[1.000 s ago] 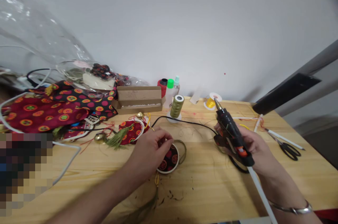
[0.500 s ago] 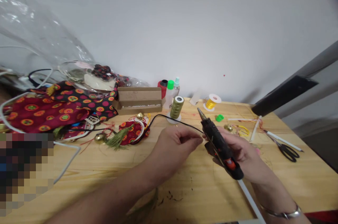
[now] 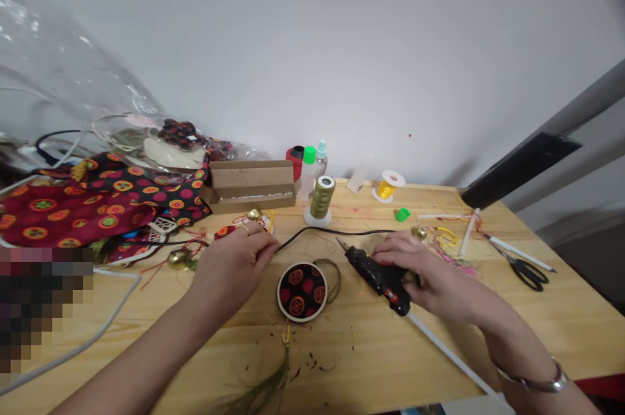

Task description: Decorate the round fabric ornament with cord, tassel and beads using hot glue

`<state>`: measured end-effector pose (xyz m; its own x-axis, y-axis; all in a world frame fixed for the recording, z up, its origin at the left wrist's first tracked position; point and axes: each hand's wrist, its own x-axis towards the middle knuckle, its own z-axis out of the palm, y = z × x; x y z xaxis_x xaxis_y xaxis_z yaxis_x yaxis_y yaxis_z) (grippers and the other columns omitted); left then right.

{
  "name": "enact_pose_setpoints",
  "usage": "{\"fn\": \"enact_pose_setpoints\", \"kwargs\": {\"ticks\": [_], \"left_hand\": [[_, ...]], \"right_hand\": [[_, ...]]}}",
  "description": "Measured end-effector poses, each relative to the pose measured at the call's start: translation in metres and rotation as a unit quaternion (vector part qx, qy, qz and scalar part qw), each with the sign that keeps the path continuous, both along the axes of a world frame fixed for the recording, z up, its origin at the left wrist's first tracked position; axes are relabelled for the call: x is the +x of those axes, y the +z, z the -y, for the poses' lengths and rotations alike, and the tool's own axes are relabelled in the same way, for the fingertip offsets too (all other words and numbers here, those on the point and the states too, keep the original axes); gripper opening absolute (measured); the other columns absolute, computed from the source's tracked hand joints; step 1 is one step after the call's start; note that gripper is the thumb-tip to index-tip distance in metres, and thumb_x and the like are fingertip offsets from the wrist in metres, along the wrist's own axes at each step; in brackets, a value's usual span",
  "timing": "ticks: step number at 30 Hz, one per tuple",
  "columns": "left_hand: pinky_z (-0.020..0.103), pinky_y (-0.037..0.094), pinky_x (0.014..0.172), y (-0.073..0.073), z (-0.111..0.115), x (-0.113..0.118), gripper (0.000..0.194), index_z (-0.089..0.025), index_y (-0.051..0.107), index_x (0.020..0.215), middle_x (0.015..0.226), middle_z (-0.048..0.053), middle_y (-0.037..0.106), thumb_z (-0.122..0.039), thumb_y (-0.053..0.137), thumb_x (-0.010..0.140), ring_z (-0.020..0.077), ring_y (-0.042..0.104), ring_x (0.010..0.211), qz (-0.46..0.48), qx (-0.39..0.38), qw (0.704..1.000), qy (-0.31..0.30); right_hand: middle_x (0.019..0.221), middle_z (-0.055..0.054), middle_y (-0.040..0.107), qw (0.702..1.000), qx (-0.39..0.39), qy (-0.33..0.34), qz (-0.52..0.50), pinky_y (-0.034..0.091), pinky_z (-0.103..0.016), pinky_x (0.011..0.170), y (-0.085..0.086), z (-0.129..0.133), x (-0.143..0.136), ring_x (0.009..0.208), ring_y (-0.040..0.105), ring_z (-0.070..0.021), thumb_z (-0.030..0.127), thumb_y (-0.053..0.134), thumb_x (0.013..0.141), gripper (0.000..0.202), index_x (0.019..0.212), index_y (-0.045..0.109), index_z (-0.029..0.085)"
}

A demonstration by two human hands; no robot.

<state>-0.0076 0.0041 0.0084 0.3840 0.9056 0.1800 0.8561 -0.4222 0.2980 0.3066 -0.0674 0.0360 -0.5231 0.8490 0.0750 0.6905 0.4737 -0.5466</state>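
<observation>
My left hand (image 3: 234,271) is closed at the fingertips on a black cord (image 3: 336,230), which runs right across the table toward the glue gun. My right hand (image 3: 432,275) wraps the handle side of the black glue gun (image 3: 374,275), a white glue stick (image 3: 449,350) trailing from its back. The gun lies low over the table, its nozzle pointing up-left. Between my hands lies a round fabric pendant (image 3: 301,292) with a white rim and a green tassel (image 3: 273,382). Another patterned piece is mostly hidden behind my left hand.
Patterned fabric (image 3: 73,206), a gold bell (image 3: 179,258) and an open cardboard box (image 3: 254,184) are at left. Behind stand a green thread spool (image 3: 322,200), a green-capped bottle (image 3: 307,174) and a yellow thread spool (image 3: 388,187). Scissors (image 3: 527,271) lie at right.
My left hand has moved left along the cord. My right hand has lowered the glue gun, moving it left toward the table. The round pendant between them has come into sight.
</observation>
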Motion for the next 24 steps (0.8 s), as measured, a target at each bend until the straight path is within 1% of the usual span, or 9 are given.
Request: {"fn": "enact_pose_setpoints", "kwargs": {"ticks": [3, 5, 7, 11, 15, 18, 20, 22, 24], "left_hand": [[0.031, 0.045, 0.071, 0.000, 0.004, 0.001, 0.029, -0.025, 0.074, 0.088, 0.090, 0.003, 0.076, -0.030, 0.046, 0.090, 0.0218, 0.068, 0.082, -0.030, -0.060, 0.997, -0.026], [0.033, 0.046, 0.071, 0.001, 0.004, 0.002, 0.030, -0.024, 0.074, 0.090, 0.090, 0.004, 0.077, -0.028, 0.045, 0.090, 0.0235, 0.069, 0.083, -0.043, -0.086, 0.995, -0.026], [0.034, 0.047, 0.074, 0.001, 0.003, 0.004, 0.029, -0.022, 0.074, 0.092, 0.092, 0.006, 0.077, -0.027, 0.045, 0.089, 0.0248, 0.069, 0.085, -0.025, -0.083, 0.996, -0.022], [0.033, 0.049, 0.076, 0.009, 0.003, 0.007, 0.026, -0.021, 0.075, 0.092, 0.091, 0.005, 0.076, -0.028, 0.050, 0.088, 0.0216, 0.068, 0.083, 0.121, -0.064, 0.990, -0.029], [0.027, 0.050, 0.071, 0.028, 0.011, 0.012, 0.019, -0.024, 0.075, 0.090, 0.082, 0.000, 0.075, -0.029, 0.057, 0.085, 0.0172, 0.066, 0.076, 0.266, -0.042, 0.963, -0.016], [0.026, 0.051, 0.073, 0.038, 0.018, 0.017, 0.016, -0.026, 0.075, 0.089, 0.086, -0.002, 0.076, -0.026, 0.060, 0.083, 0.0163, 0.068, 0.079, 0.310, -0.034, 0.950, -0.026], [0.026, 0.053, 0.074, 0.040, 0.022, 0.022, 0.016, -0.027, 0.075, 0.087, 0.085, -0.002, 0.076, -0.024, 0.061, 0.083, 0.0162, 0.069, 0.079, 0.311, -0.029, 0.949, -0.047], [0.025, 0.054, 0.071, 0.039, 0.027, 0.028, 0.016, -0.026, 0.076, 0.087, 0.083, -0.001, 0.076, -0.023, 0.060, 0.083, 0.0156, 0.069, 0.075, 0.303, -0.007, 0.950, -0.074], [0.024, 0.054, 0.068, 0.038, 0.034, 0.034, 0.017, -0.026, 0.075, 0.088, 0.082, -0.001, 0.076, -0.021, 0.060, 0.083, 0.0145, 0.069, 0.072, 0.294, 0.034, 0.949, -0.107]], "right_hand": [[0.116, -0.005, 0.060, 0.997, -0.013, -0.010, 0.075, 0.036, -0.045, 0.104, 0.000, -0.002, -0.004, 0.118, 0.046, -0.0229, -0.010, 0.042, 0.058, 0.067, 0.113, 0.061, 0.023], [0.115, -0.005, 0.061, 0.995, -0.010, -0.023, 0.098, 0.035, -0.045, 0.103, -0.002, -0.003, -0.005, 0.118, 0.046, -0.0236, -0.009, 0.043, 0.058, 0.064, 0.111, 0.062, 0.022], [0.115, -0.007, 0.061, 0.993, 0.000, -0.039, 0.112, 0.037, -0.045, 0.101, -0.007, -0.005, -0.005, 0.115, 0.047, -0.0245, -0.007, 0.046, 0.062, 0.059, 0.111, 0.062, 0.021], [0.113, -0.009, 0.061, 0.988, 0.015, -0.064, 0.137, 0.039, -0.044, 0.097, -0.017, -0.008, -0.007, 0.111, 0.049, -0.0248, -0.003, 0.051, 0.072, 0.048, 0.112, 0.062, 0.020], [0.115, -0.011, 0.061, 0.988, 0.026, -0.068, 0.138, 0.040, -0.046, 0.097, -0.018, -0.010, -0.011, 0.112, 0.050, -0.0257, 0.000, 0.051, 0.076, 0.046, 0.115, 0.062, 0.019], [0.118, -0.011, 0.060, 0.993, 0.041, -0.084, 0.078, 0.041, -0.046, 0.097, -0.007, -0.009, -0.023, 0.113, 0.050, -0.0251, 0.003, 0.050, 0.081, 0.043, 0.119, 0.062, 0.021], [0.116, -0.009, 0.062, 0.994, 0.015, -0.104, -0.012, 0.045, -0.040, 0.093, 0.003, -0.007, -0.039, 0.106, 0.055, -0.0218, 0.012, 0.054, 0.086, 0.034, 0.118, 0.062, 0.022], [0.100, -0.006, 0.066, 0.984, -0.040, -0.129, -0.117, 0.050, -0.030, 0.073, 0.010, -0.006, -0.059, 0.086, 0.059, -0.0169, 0.022, 0.059, 0.087, 0.027, 0.114, 0.064, 0.022], [0.081, -0.001, 0.065, 0.966, -0.093, -0.128, -0.204, 0.047, -0.025, 0.062, 0.013, -0.007, -0.080, 0.070, 0.057, -0.0133, 0.026, 0.065, 0.084, 0.031, 0.114, 0.064, 0.021]]}}
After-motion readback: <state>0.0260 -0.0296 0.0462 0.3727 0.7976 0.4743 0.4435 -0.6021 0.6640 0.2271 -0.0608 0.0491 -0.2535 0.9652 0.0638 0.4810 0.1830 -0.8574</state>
